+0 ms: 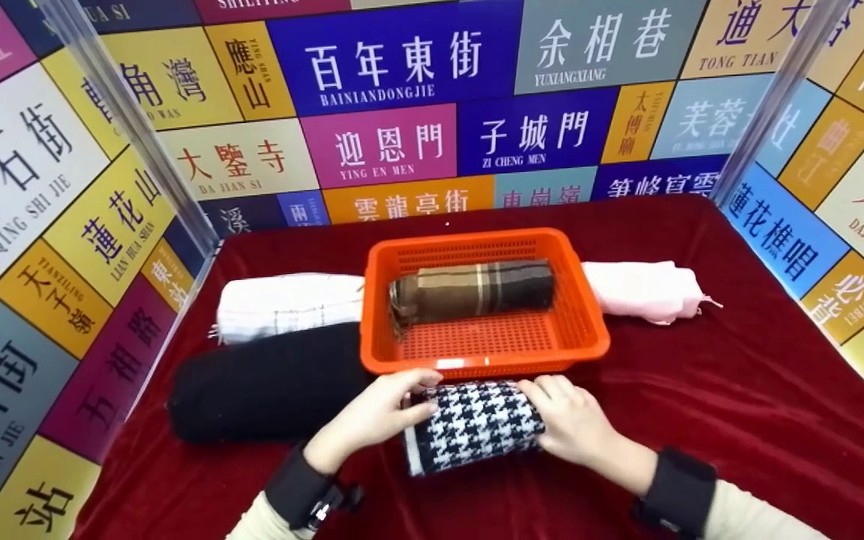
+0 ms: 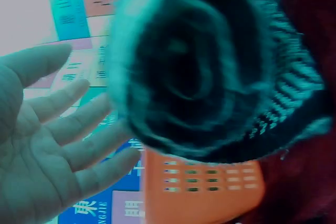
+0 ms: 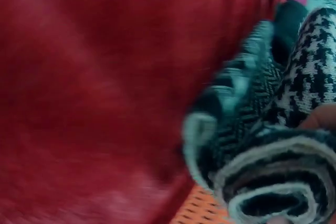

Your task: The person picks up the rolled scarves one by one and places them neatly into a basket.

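A black-and-white houndstooth scarf point(image 1: 481, 424), rolled up, is between both hands just in front of the orange basket point(image 1: 595, 346). My right hand point(image 1: 573, 420) grips the roll's right end; the right wrist view shows the coiled end point(image 3: 278, 182) with a thumb point(image 3: 321, 116) on top. At the left end is my left hand point(image 1: 378, 414). Seen from the left wrist, its fingers point(image 2: 84, 124) are spread and nearly straight beside the blurred coil point(image 2: 184, 66). Inside the basket lies a rolled brown plaid scarf point(image 1: 469, 291).
Left of the basket are a rolled black cloth point(image 1: 267, 386) and, behind it, a white fringed roll point(image 1: 289, 304). A pink roll point(image 1: 646, 291) lies to the right. Dark red velvet point(image 1: 732, 397) covers the table, with sign-covered panels point(image 1: 402, 60) around it.
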Demonstrator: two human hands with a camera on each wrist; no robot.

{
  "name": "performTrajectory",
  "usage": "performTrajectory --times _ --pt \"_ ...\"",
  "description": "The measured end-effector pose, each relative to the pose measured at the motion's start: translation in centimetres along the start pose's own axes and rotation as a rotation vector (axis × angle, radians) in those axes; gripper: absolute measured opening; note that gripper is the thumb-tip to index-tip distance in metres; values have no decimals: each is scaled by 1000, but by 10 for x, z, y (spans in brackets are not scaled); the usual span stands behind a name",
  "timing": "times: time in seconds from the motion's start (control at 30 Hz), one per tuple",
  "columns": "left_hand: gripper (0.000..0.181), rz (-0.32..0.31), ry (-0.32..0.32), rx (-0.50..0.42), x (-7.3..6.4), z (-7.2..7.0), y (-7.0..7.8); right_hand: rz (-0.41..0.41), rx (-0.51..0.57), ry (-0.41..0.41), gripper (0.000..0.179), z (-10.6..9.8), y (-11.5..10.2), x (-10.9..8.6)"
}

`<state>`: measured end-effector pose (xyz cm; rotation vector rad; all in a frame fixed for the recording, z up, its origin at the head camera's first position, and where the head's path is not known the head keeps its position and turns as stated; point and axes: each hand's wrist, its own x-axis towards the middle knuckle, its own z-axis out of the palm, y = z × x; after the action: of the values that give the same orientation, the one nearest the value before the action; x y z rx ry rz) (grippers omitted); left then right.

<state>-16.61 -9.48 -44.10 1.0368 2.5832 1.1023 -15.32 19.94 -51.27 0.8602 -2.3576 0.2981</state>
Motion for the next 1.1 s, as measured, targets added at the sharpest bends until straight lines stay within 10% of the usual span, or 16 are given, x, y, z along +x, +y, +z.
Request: performTrajectory --times 0.2,0.37,0.67,1.1 --pt "58 -32 -56 422 1 28 -9 -57 -169 0 74 22 3 -7" --pt "90 -70 -99 636 5 48 -17 -63 -147 -220 95 14 3 -1" --pt "109 -155 -217 547 16 55 -25 52 331 -747 80 -18 28 27" --pt "81 -65 -31 405 22 33 -3 48 583 -987 99 -17 55 50"
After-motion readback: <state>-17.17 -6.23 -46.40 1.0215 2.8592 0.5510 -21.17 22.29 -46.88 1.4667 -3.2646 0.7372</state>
